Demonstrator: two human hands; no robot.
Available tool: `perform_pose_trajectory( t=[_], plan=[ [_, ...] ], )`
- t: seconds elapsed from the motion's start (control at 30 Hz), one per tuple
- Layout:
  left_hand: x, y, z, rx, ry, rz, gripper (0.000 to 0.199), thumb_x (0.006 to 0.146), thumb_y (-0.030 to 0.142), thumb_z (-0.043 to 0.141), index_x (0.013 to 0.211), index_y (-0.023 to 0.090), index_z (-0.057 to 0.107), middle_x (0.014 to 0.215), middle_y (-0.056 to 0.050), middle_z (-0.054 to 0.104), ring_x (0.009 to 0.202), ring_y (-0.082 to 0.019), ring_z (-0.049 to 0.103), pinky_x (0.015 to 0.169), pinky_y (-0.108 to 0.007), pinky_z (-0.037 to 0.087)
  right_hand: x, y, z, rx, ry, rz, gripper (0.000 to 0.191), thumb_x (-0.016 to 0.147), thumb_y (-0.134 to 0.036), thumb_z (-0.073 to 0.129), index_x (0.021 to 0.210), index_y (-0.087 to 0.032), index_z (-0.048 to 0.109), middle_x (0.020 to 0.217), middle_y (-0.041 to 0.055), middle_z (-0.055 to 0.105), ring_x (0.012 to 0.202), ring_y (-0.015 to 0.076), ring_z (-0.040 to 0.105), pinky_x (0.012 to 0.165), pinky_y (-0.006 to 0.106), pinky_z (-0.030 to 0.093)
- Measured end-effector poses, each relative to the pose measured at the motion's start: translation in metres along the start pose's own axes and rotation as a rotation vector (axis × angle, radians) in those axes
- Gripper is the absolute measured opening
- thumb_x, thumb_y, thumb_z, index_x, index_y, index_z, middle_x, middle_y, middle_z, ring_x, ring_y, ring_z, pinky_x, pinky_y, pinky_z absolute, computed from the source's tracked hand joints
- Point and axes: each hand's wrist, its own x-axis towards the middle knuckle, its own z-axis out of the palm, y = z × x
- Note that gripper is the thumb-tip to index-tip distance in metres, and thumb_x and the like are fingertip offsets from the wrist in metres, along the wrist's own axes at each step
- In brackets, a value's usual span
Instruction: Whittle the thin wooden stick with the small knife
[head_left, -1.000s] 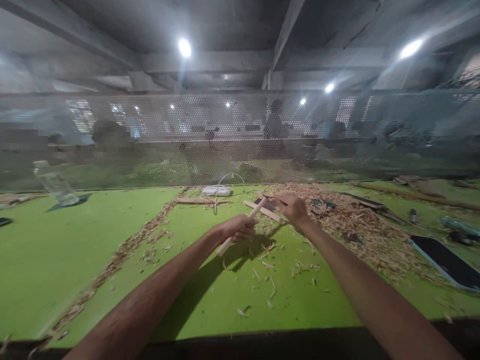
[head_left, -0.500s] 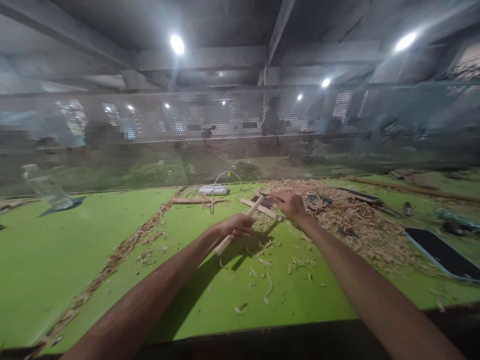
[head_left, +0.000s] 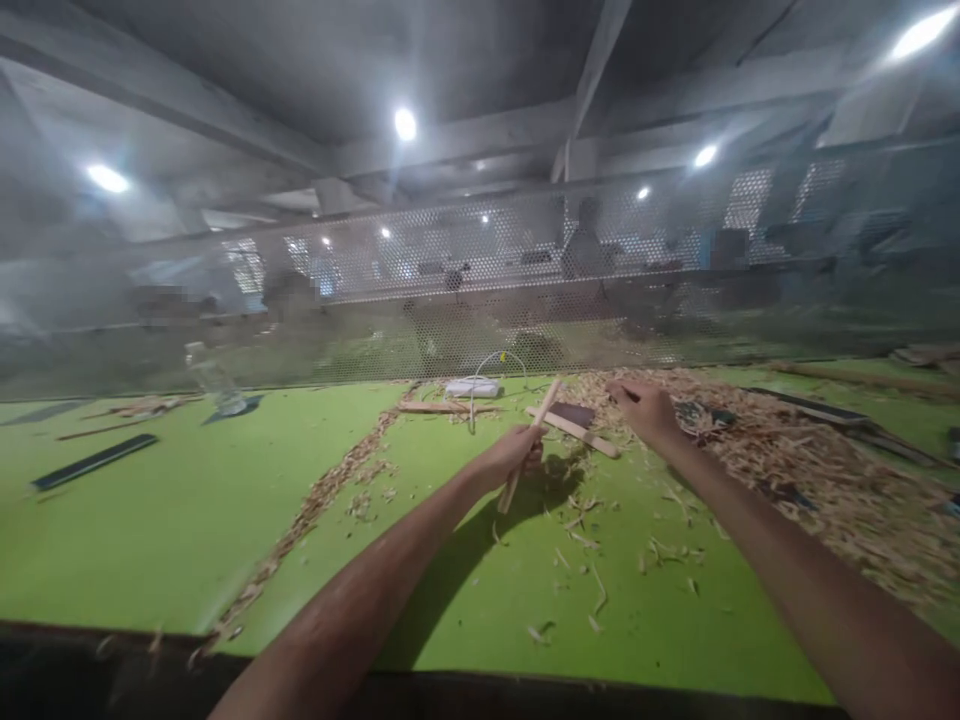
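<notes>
My left hand [head_left: 519, 452] is closed around a pale wooden stick [head_left: 550, 405], which slants up and to the right over the green table [head_left: 465, 590]. Beyond it lies another pale wooden piece [head_left: 581, 432], beside a dark flat piece [head_left: 574, 413]. My right hand [head_left: 641, 405] is above the near edge of a heap of wood shavings [head_left: 750, 430], fingers bent together; what they hold, if anything, is too small to make out.
A white box with a cable [head_left: 472, 387] sits near the mesh screen [head_left: 450, 330]. At the left are a clear bottle [head_left: 223, 385] and a dark flat strip [head_left: 94, 462]. A line of shavings [head_left: 322, 500] crosses the table.
The view has turned left, so the table things appear further right. My right hand has moved away from the stick's upper end, and the stick stands steeper in my left hand.
</notes>
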Motion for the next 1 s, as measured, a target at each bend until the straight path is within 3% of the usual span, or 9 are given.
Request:
perform_pose_trajectory(
  t=[0.1,0.17,0.23,0.43,0.53,0.63,0.83,1.0],
  plan=[
    [0.007,-0.008,-0.002,-0.018,0.127,0.009,0.019,0.108,0.029,0.051,0.091,0.023,0.047,0.065,0.009,0.046,0.049,-0.008,0.040,0.046,-0.020,0.034,-0.007,-0.013,0.001,0.041,0.000,-0.020,0.047,0.102,-0.056,0.056,0.087,-0.020,0.080,0.087,0.0109,0.080,0.086,0.0282,0.073,0.077,0.034,0.054],
    [0.010,-0.015,-0.005,0.024,0.197,0.067,0.014,0.106,0.030,0.056,0.096,0.022,0.050,0.069,0.008,0.051,0.051,-0.008,0.044,0.046,-0.019,0.035,-0.012,-0.019,0.001,0.029,-0.020,-0.018,0.053,0.102,-0.064,0.052,0.078,-0.021,0.071,0.074,0.0070,0.071,0.074,0.0239,0.066,0.068,0.030,0.047],
    [0.011,-0.021,-0.007,0.048,0.188,0.111,0.017,0.105,0.035,0.062,0.099,0.022,0.052,0.071,0.007,0.053,0.052,-0.008,0.045,0.046,-0.019,0.036,-0.016,-0.026,0.002,-0.034,-0.061,-0.002,0.052,0.101,-0.065,0.054,0.076,-0.022,0.066,0.069,0.0040,0.065,0.069,0.0213,0.061,0.063,0.029,0.042],
    [0.004,-0.017,-0.002,0.072,0.112,0.118,0.023,0.105,0.042,0.065,0.108,0.020,0.057,0.071,0.005,0.056,0.049,-0.009,0.043,0.044,-0.021,0.036,-0.027,-0.051,0.008,-0.342,-0.338,0.038,0.039,0.106,-0.047,0.058,0.094,-0.021,0.085,0.085,0.0110,0.080,0.075,0.0239,0.071,0.063,0.029,0.041],
    [0.001,-0.013,0.003,0.076,0.082,0.091,0.020,0.105,0.039,0.061,0.106,0.019,0.058,0.073,0.003,0.059,0.052,-0.010,0.045,0.046,-0.023,0.037,-0.029,-0.056,0.011,-0.378,-0.341,0.015,0.034,0.106,-0.041,0.060,0.105,-0.022,0.089,0.094,0.0133,0.084,0.083,0.0260,0.076,0.061,0.029,0.043],
    [0.004,-0.014,0.001,0.133,0.112,0.127,0.022,0.106,0.038,0.056,0.103,0.018,0.063,0.077,0.001,0.061,0.058,-0.012,0.049,0.053,-0.025,0.039,-0.029,-0.052,0.012,-0.367,-0.304,0.009,0.036,0.107,-0.039,0.058,0.103,-0.021,0.089,0.090,0.0138,0.084,0.076,0.0251,0.075,0.057,0.029,0.041],
    [0.013,-0.021,-0.018,0.547,0.406,0.393,0.003,0.091,0.017,0.066,0.090,0.020,0.067,0.083,-0.002,0.063,0.072,-0.018,0.053,0.065,-0.027,0.039,-0.027,-0.040,0.013,-0.382,-0.237,0.011,0.040,0.107,-0.040,0.055,0.092,-0.020,0.087,0.075,0.0128,0.079,0.071,0.0241,0.072,0.055,0.028,0.037],
    [0.016,-0.015,-0.026,0.530,0.621,0.509,0.016,0.087,0.006,0.063,0.081,0.020,0.061,0.094,-0.005,0.061,0.080,-0.017,0.056,0.073,-0.028,0.046,-0.026,-0.036,0.010,-0.353,-0.240,0.035,0.035,0.105,-0.035,0.057,0.096,-0.021,0.088,0.082,0.0120,0.082,0.072,0.0221,0.071,0.058,0.027,0.039]
  ],
)
